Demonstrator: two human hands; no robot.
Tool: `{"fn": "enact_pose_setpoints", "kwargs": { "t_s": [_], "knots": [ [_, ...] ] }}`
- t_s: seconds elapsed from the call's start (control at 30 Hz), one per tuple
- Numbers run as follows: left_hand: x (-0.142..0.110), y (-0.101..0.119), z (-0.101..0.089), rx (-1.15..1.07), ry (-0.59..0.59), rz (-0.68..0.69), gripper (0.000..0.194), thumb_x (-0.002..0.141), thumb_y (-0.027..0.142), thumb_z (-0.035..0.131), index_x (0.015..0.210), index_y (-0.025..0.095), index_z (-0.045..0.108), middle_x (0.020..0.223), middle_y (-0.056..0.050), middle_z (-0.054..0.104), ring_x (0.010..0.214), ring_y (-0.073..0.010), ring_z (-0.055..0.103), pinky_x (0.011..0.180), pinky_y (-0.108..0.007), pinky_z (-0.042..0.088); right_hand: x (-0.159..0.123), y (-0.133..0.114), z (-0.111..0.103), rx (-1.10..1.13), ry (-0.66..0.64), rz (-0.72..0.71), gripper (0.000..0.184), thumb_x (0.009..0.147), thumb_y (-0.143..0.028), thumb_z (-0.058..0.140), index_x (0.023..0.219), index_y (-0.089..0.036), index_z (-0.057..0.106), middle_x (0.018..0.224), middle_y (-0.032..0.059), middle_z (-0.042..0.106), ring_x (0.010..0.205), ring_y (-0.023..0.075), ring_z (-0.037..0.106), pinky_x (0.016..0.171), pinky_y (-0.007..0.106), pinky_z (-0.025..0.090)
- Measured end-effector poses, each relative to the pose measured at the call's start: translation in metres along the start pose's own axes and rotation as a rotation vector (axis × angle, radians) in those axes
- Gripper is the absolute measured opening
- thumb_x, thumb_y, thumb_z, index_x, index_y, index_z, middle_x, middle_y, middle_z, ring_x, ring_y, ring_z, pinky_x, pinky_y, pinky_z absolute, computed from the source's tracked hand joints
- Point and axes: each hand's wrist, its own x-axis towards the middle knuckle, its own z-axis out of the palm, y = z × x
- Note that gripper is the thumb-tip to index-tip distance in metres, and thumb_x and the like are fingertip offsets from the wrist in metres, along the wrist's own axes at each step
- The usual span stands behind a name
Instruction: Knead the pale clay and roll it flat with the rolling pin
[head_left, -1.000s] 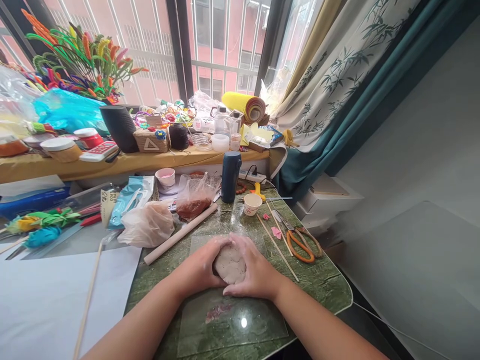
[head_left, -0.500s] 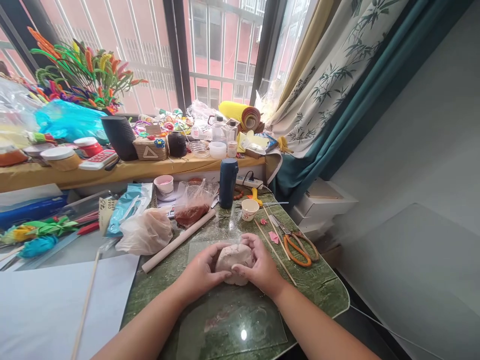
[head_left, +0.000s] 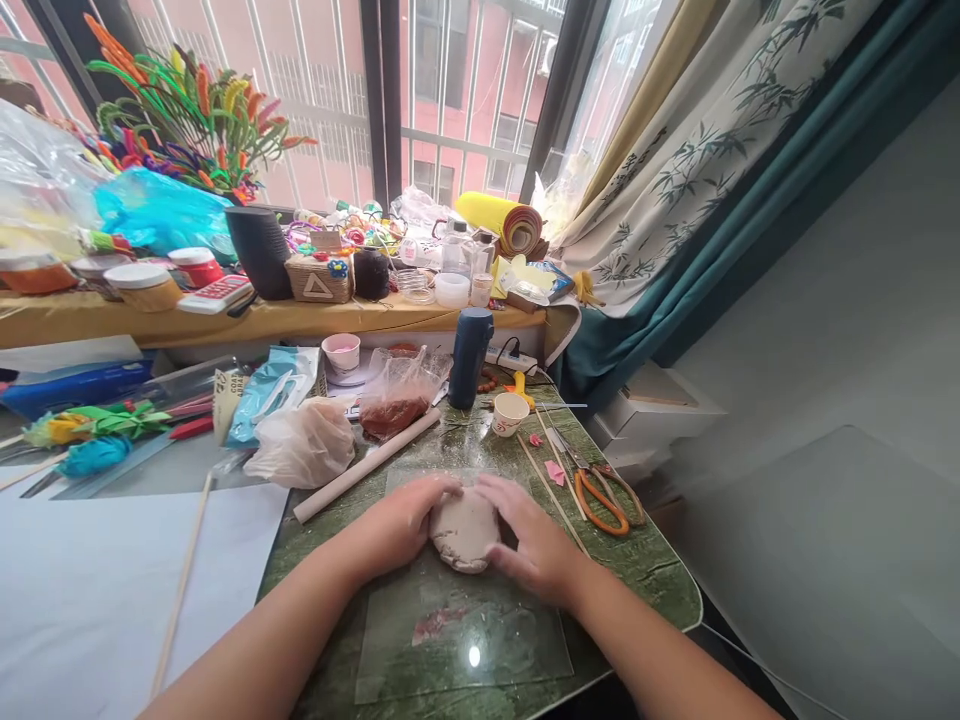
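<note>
A flattened lump of pale grey-pink clay (head_left: 463, 528) lies on a clear glass sheet (head_left: 465, 630) on the green marble-patterned table (head_left: 645, 570). My left hand (head_left: 401, 520) cups the clay's left side with curled fingers. My right hand (head_left: 529, 540) presses against its right side, fingers bent over the edge. Both hands grip the clay between them.
A wooden rolling pin (head_left: 367, 465) lies just beyond my hands, beside plastic bags (head_left: 304, 445). Orange-handled scissors (head_left: 600, 495), thin sticks (head_left: 555, 490) and a small paper cup (head_left: 510, 412) sit to the right. A dark blue bottle (head_left: 469, 357) stands behind. White paper (head_left: 97, 590) covers the left.
The clay was lifted and turned in both hands half a second ago; now it rests flat on the glass again, with my hands pressing its sides.
</note>
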Motion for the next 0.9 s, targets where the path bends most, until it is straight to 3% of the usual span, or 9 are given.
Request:
{"fn": "enact_pose_setpoints", "kwargs": {
  "t_s": [0.13, 0.23, 0.3, 0.37, 0.43, 0.53, 0.67, 0.8, 0.9],
  "knots": [
    [-0.001, -0.002, -0.002, -0.035, 0.012, -0.116, 0.040, 0.095, 0.013, 0.043, 0.128, 0.021, 0.064, 0.130, -0.010, 0.071, 0.121, -0.0258, 0.066, 0.108, -0.045, 0.050, 0.011, 0.003, 0.013, 0.063, 0.243, 0.184, 0.054, 0.102, -0.054, 0.048, 0.146, -0.024, 0.049, 0.153, 0.0145, 0.049, 0.144, 0.0309, 0.044, 0.121, 0.052, 0.034],
    [-0.003, -0.001, -0.009, -0.100, 0.009, -0.162, 0.042, 0.095, 0.021, 0.049, 0.136, 0.022, 0.059, 0.137, -0.010, 0.067, 0.128, -0.0268, 0.062, 0.113, -0.046, 0.047, 0.017, 0.002, 0.020, 0.092, 0.175, 0.191, 0.070, 0.093, -0.058, 0.062, 0.151, -0.023, 0.044, 0.154, 0.0145, 0.048, 0.144, 0.0331, 0.044, 0.121, 0.053, 0.035],
    [-0.006, 0.000, -0.010, -0.099, -0.058, -0.140, 0.066, 0.087, 0.039, 0.069, 0.148, 0.022, 0.047, 0.150, -0.014, 0.056, 0.137, -0.0321, 0.054, 0.116, -0.050, 0.043, 0.016, 0.000, 0.024, 0.088, 0.110, 0.164, 0.076, 0.091, -0.057, 0.066, 0.154, -0.024, 0.040, 0.156, 0.0141, 0.047, 0.145, 0.0336, 0.041, 0.121, 0.054, 0.033],
    [-0.008, 0.002, -0.005, -0.018, -0.108, -0.106, 0.107, 0.064, 0.051, 0.089, 0.153, 0.021, 0.039, 0.155, -0.018, 0.048, 0.142, -0.0397, 0.047, 0.118, -0.056, 0.039, 0.015, -0.003, 0.029, 0.073, 0.133, 0.181, 0.061, 0.098, -0.049, 0.057, 0.152, -0.024, 0.042, 0.152, 0.0136, 0.051, 0.143, 0.0316, 0.044, 0.121, 0.054, 0.033],
    [-0.008, 0.005, 0.002, 0.075, -0.091, -0.065, 0.122, 0.050, 0.051, 0.097, 0.153, 0.020, 0.040, 0.152, -0.020, 0.051, 0.140, -0.0430, 0.047, 0.117, -0.060, 0.039, 0.014, -0.005, 0.033, 0.077, 0.211, 0.211, 0.049, 0.100, -0.040, 0.052, 0.146, -0.024, 0.048, 0.144, 0.0132, 0.056, 0.137, 0.0301, 0.049, 0.119, 0.053, 0.035],
    [-0.006, 0.013, 0.009, 0.138, 0.009, 0.062, 0.108, 0.061, 0.041, 0.094, 0.153, 0.023, 0.039, 0.149, -0.018, 0.054, 0.136, -0.0390, 0.051, 0.115, -0.057, 0.042, 0.015, -0.006, 0.038, 0.261, 0.323, 0.224, 0.052, 0.093, -0.040, 0.063, 0.141, -0.026, 0.049, 0.138, 0.0115, 0.059, 0.129, 0.0293, 0.056, 0.114, 0.049, 0.043],
    [-0.004, 0.023, 0.006, 0.145, 0.089, 0.205, 0.077, 0.085, 0.028, 0.077, 0.152, 0.032, 0.040, 0.151, -0.013, 0.053, 0.137, -0.0336, 0.051, 0.116, -0.054, 0.041, 0.017, -0.006, 0.036, 0.671, 0.370, 0.274, 0.060, 0.080, -0.048, 0.079, 0.130, -0.027, 0.053, 0.120, 0.0081, 0.068, 0.105, 0.0271, 0.068, 0.091, 0.042, 0.057],
    [-0.007, 0.020, 0.006, -0.129, 0.080, 0.078, 0.100, 0.079, 0.045, 0.082, 0.159, 0.029, 0.024, 0.155, -0.017, 0.046, 0.139, -0.0362, 0.050, 0.114, -0.053, 0.044, 0.021, -0.018, 0.024, 0.742, 0.409, 0.308, 0.046, 0.074, -0.046, 0.086, 0.107, -0.025, 0.062, 0.097, 0.0033, 0.073, 0.089, 0.0242, 0.069, 0.080, 0.038, 0.058],
    [-0.009, 0.012, 0.009, -0.325, 0.285, 0.041, 0.065, 0.101, 0.044, 0.054, 0.157, 0.027, 0.025, 0.146, -0.015, 0.055, 0.132, -0.0297, 0.056, 0.114, -0.051, 0.042, 0.026, -0.029, 0.013, 0.725, 0.496, 0.215, 0.041, 0.075, -0.041, 0.087, 0.106, -0.026, 0.065, 0.102, 0.0037, 0.074, 0.092, 0.0244, 0.070, 0.085, 0.039, 0.058]
  ]
}}
